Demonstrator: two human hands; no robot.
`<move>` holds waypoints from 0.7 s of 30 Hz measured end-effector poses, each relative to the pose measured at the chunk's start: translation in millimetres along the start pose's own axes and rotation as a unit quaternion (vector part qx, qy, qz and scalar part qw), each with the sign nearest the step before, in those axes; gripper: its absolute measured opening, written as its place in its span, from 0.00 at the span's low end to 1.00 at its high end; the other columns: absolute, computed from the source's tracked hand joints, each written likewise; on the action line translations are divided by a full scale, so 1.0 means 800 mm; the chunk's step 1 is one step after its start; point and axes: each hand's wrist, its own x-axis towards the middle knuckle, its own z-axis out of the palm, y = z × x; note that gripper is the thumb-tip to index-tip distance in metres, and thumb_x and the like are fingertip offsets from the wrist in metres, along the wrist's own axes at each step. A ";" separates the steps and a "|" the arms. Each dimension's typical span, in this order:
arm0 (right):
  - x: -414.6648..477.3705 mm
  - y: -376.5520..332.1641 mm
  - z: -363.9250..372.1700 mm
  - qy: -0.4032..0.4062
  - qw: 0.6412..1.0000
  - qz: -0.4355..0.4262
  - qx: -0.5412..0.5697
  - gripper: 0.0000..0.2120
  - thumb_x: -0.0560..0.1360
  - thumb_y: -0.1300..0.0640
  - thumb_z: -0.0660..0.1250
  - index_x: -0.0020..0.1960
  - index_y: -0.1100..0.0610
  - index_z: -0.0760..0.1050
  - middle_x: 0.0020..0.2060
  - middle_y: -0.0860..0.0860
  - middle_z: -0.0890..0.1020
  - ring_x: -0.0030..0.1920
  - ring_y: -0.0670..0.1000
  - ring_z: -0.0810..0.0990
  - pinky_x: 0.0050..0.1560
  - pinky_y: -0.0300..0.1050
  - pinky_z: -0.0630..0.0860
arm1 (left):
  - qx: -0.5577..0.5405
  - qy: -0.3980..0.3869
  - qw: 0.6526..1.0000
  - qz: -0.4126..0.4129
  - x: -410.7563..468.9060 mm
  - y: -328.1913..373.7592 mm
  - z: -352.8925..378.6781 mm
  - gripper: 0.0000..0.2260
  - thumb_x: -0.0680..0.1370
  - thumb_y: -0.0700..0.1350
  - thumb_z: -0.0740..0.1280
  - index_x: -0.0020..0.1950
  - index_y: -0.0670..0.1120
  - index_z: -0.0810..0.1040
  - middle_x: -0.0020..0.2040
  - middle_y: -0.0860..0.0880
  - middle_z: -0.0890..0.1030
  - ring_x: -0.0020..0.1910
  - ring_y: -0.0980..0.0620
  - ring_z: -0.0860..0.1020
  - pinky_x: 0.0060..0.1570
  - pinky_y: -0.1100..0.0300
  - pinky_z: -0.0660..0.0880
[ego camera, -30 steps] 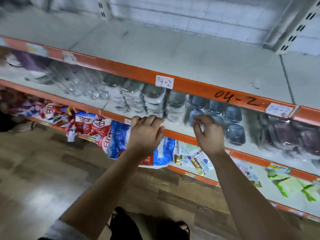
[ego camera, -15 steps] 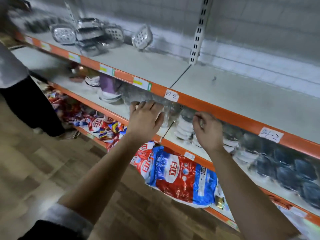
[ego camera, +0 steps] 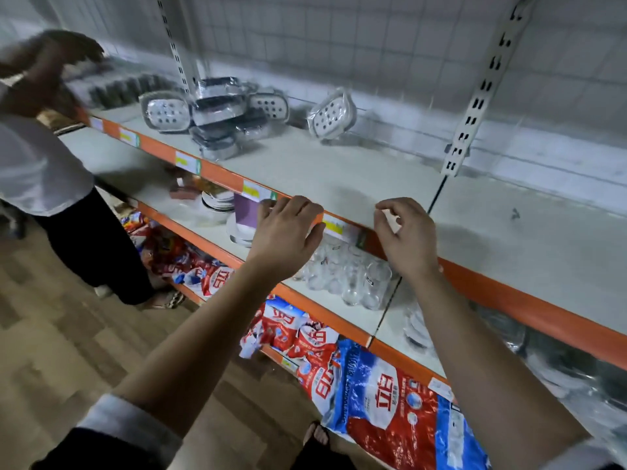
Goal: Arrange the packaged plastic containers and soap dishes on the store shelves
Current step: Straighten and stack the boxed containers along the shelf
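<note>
Orange shelf edge (ego camera: 509,300) | left hand (ego camera: 285,234) slack, empty | right hand (ego camera: 407,235) loosely curled, empty

Shelf front edges (ego camera: 515,300) are painted orange; soap dishes (ego camera: 165,111) are seen white, dotted with dark holes; bags (ego camera: 383,401) are printed red, blue, white.

Dark sleeves (ego camera: 84,451) — pale turned-back cuffs (ego camera: 129,424) — bare forearms (ego camera: 210,330)
</note>
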 end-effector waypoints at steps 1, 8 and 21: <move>0.017 0.000 0.016 0.000 1.000 0.004 0.009 0.07 0.76 0.58 0.66 0.51 0.59 0.81 0.49 0.52 0.82 0.52 0.53 0.80 0.54 0.54 0.77 | 0.000 -0.005 1.000 -0.006 0.016 -0.014 0.003 0.16 0.79 0.52 0.58 0.60 0.48 0.79 0.56 0.48 0.80 0.54 0.43 0.76 0.55 0.49 0.64; 0.116 -0.015 0.119 -0.052 0.998 0.003 0.028 0.08 0.76 0.57 0.68 0.53 0.57 0.81 0.51 0.51 0.81 0.55 0.52 0.78 0.56 0.50 0.75 | -0.025 0.008 0.999 -0.041 0.096 -0.114 0.034 0.13 0.79 0.50 0.63 0.61 0.48 0.78 0.58 0.48 0.79 0.59 0.43 0.75 0.58 0.48 0.64; 0.205 -0.089 0.308 -0.070 0.995 -0.056 0.035 0.07 0.74 0.64 0.69 0.50 0.60 0.83 0.49 0.54 0.82 0.53 0.53 0.80 0.57 0.44 0.74 | -0.085 0.049 0.995 -0.036 0.165 -0.327 0.062 0.17 0.78 0.51 0.59 0.60 0.45 0.78 0.58 0.45 0.78 0.54 0.40 0.76 0.53 0.49 0.66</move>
